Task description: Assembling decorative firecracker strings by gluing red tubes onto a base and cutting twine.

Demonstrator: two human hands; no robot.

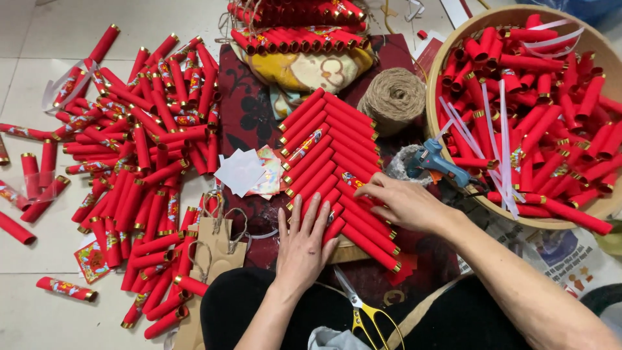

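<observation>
My left hand lies flat, fingers spread, steadying the tube fan; my right hand presses a tube beside it.

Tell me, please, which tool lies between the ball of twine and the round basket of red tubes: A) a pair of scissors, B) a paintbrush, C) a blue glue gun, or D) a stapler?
C: a blue glue gun lies between the ball of twine and the round basket, just beyond the right hand; the yellow-handled scissors lie nearer the person, by the left hand.

Small square white and colourful paper labels lie left of the tube fan.
</observation>
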